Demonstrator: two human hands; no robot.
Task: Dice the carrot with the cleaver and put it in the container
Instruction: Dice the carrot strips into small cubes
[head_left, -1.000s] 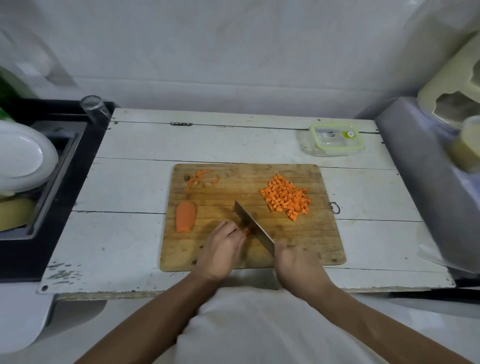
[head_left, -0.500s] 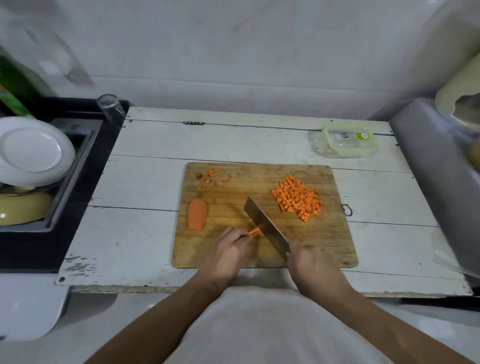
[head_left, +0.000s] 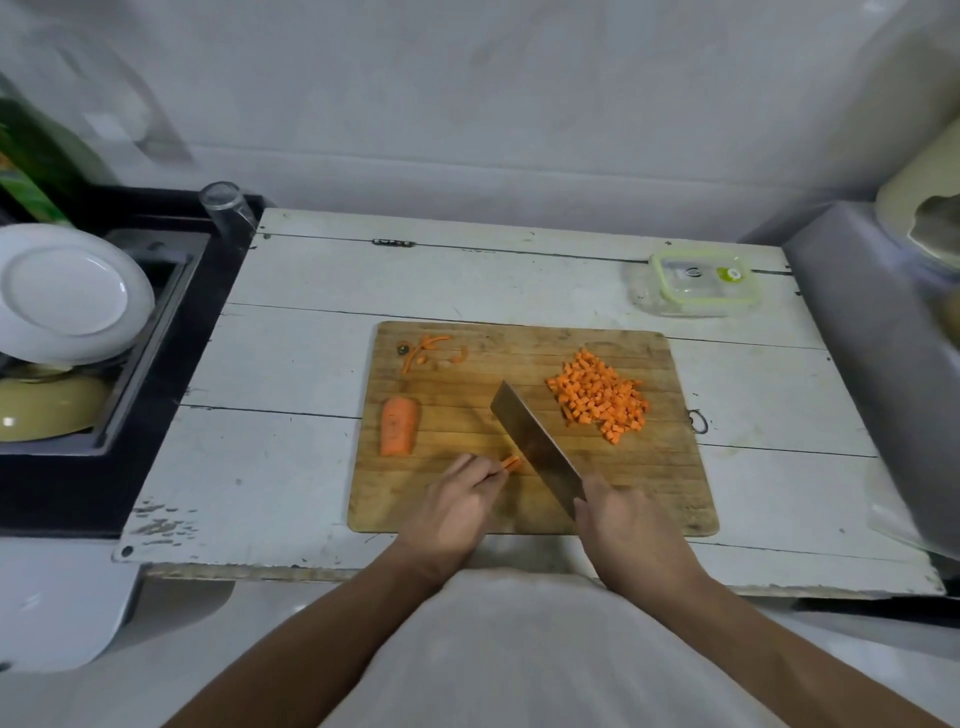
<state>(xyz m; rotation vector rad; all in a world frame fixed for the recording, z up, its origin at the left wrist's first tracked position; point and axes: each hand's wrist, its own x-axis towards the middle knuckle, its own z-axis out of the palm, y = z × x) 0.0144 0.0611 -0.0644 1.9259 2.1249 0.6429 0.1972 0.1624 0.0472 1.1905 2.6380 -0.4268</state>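
Head view, looking down at a worn wooden cutting board (head_left: 530, 499) lying on a white painted plank table (head_left: 291, 364) with chipped paint.

Dicing step in progress, judging from the layout: left hand (head_left: 457, 506) pinning a few thin carrot sticks (head_left: 511, 463) against the board with curled fingertips, right hand (head_left: 628, 525) gripping the handle of the cleaver (head_left: 535, 447), fingers wrapped around it. Blade broad, rectangular, dull metal, running diagonally away from the body, its flat side just beside the sticks; whether the edge is touching the wood, cannot tell.

Already lying on the right part of the board, well apart from the blade: a heap of small orange carrot cubes (head_left: 600, 402), fairly even in size. On the left part, an uncut carrot half (head_left: 399, 426), flat side down, rounded at the far end, matte orange. Near the far left corner, some thin curled carrot trimmings (head_left: 426, 349).

Container (head_left: 701, 283) standing at the far right of the table, apart from the board: clear plastic, rectangular with rounded corners, green rim; lid seemingly on, so probably needing opening before filling.

Next move probably asking for short, even crosswise cuts through the sticks, with left fingertips tucked back from the edge. Remaining afterwards: slicing and dicing the carrot half, then moving all cubes into the container. Task roughly halfway, by estimate.
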